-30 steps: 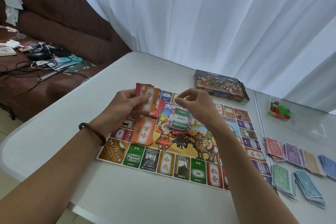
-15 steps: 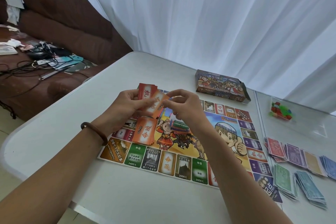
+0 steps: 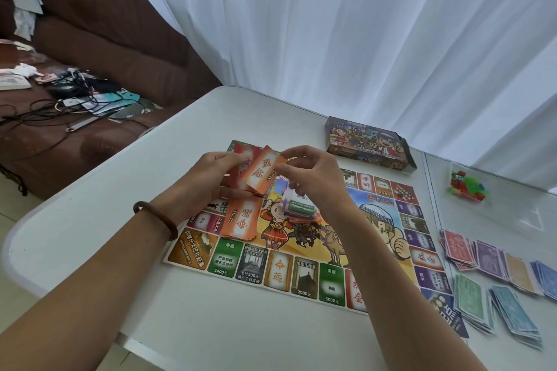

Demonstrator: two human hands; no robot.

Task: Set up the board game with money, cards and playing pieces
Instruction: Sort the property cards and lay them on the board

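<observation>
The table [image 3: 90, 235] carries the game board [image 3: 229, 259] near its front edge, the game box [image 3: 367, 144] by the far edge, and paper money piles [image 3: 488, 283] toward the right edge. Over the board, the left hand [image 3: 208, 178] grips a fan of red and orange cards [image 3: 241, 159] while the right hand [image 3: 313, 178] pinches the top orange card [image 3: 263, 173]. An orange card pile [image 3: 241, 220] lies on the board beneath, and a bag of playing pieces [image 3: 465, 187] sits toward the far right corner.

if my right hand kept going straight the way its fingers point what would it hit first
The right hand points left and pinches the orange card. Pushing on, it would most likely meet the red card stack held in the left hand; depth is hard to judge here.
</observation>
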